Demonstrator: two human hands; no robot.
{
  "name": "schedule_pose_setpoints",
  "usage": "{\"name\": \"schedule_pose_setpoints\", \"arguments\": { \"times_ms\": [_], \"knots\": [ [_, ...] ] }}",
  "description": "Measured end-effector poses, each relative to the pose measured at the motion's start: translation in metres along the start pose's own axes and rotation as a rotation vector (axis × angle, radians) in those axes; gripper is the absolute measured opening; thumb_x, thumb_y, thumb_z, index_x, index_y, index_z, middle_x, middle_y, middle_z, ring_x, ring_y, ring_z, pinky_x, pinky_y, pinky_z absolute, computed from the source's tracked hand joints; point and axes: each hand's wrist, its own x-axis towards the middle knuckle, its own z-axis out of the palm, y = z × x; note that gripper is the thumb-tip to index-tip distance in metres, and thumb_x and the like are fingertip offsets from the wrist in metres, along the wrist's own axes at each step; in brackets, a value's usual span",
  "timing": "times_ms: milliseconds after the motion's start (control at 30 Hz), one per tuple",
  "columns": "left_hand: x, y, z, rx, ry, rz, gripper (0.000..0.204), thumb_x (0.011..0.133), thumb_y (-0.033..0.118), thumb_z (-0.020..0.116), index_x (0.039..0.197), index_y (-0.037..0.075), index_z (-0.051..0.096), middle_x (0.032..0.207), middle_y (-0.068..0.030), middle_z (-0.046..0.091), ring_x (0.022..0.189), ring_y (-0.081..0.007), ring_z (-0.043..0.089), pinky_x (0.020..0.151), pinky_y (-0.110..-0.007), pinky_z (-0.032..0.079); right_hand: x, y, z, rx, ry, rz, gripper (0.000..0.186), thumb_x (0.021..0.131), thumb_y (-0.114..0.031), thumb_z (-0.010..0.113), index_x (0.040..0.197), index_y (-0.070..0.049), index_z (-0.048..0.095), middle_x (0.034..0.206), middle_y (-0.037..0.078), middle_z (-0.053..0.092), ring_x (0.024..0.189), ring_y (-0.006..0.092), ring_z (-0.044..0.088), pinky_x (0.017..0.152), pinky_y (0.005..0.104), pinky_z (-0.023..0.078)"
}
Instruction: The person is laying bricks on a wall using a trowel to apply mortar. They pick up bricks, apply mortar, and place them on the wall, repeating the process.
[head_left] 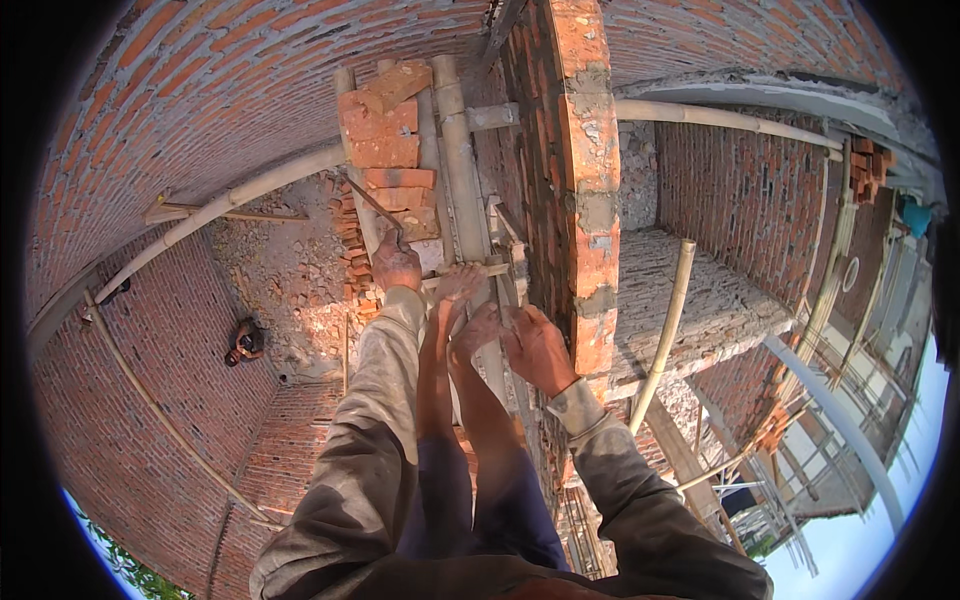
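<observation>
"What do you have in your left hand?"

"My left hand [397,265] is closed around the end of a thin, dark tool [372,207]. I see the tool almost from its edge, so its full shape I cannot tell. It goes away from my fist, forward and to the left, and its far end is near the left side of the stacked bricks [380,130]. If it touches them, I cannot tell."

"And the right hand?"

"My right hand [541,352] is just beside the narrow brick wall [594,240], on the left side of it. The fingers are bent; whether they hold something, I cannot tell."

"How does this wall look?"

"It runs forward from near my right hand, with orange bricks and grey mortar [597,207] on them."

"Where are your feet?"

"My bare feet [461,284] are between my two hands. In front, a thick bamboo pole [456,120] lies to the right of the bricks."

"Is somebody else there?"

"Yes, one person [246,342] far below on the left, near the ground covered by rubble [275,260]."
</observation>
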Motion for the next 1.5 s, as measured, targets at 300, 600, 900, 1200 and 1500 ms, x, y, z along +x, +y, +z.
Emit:
{"name": "schedule_pose_setpoints", "arguments": {
  "times_ms": [300,600,900,1200,1500],
  "knots": [
    [0.145,0.004,-0.004,0.668,-0.088,0.837,0.038,0.086,0.014,0.069,0.124,0.019,0.068,0.115,-0.0018,0.061,0.11,-0.0254,0.062,0.085,-0.051,0.051,0.151,0.0,-0.123,-0.138,0.526,-0.197,0.024,0.094,-0.002,0.066,0.118,0.001,0.065,0.098,0.018,0.067,0.084,0.0348,0.07,0.07,0.0427,0.054],
    [0.191,-0.007,0.013,0.808,-0.073,0.825,0.059,0.087,0.019,0.074,0.144,0.018,0.057,0.125,-0.0031,0.057,0.12,-0.0248,0.055,0.09,-0.059,0.049,0.102,0.041,-0.084,-0.265,0.536,-0.119,0.026,0.097,-0.002,0.062,0.122,-0.001,0.067,0.104,0.019,0.068,0.09,0.0378,0.069,0.078,0.0439,0.057],
    [0.192,0.034,-0.006,0.856,-0.224,0.674,0.078,0.077,0.041,0.08,0.147,0.017,0.055,0.146,-0.0115,0.05,0.142,-0.0333,0.042,0.106,-0.078,0.037,0.052,0.039,-0.066,-0.238,0.628,-0.038,0.028,0.098,-0.003,0.06,0.125,0.001,0.065,0.106,0.02,0.065,0.086,0.0342,0.069,0.073,0.0392,0.055],
    [0.259,0.162,-0.028,-0.321,-0.073,0.664,0.039,0.087,0.028,0.074,0.118,0.003,0.073,0.095,-0.0071,0.074,0.088,-0.0281,0.07,0.082,-0.037,0.054,-0.01,0.001,-0.064,-0.014,0.573,0.196,0.029,0.093,0.001,0.065,0.122,0.0,0.063,0.108,0.022,0.065,0.098,0.0421,0.065,0.083,0.0464,0.054],
    [0.293,0.362,-0.024,-0.519,-0.635,0.138,0.066,0.097,0.028,0.068,0.154,0.002,0.048,0.133,-0.0089,0.062,0.114,-0.0177,0.06,0.094,-0.032,0.047,-0.082,-0.001,-0.046,0.124,0.515,0.491,0.028,0.091,0.003,0.065,0.119,-0.001,0.066,0.102,0.022,0.066,0.086,0.0376,0.067,0.073,0.0437,0.055]
  ]
}}
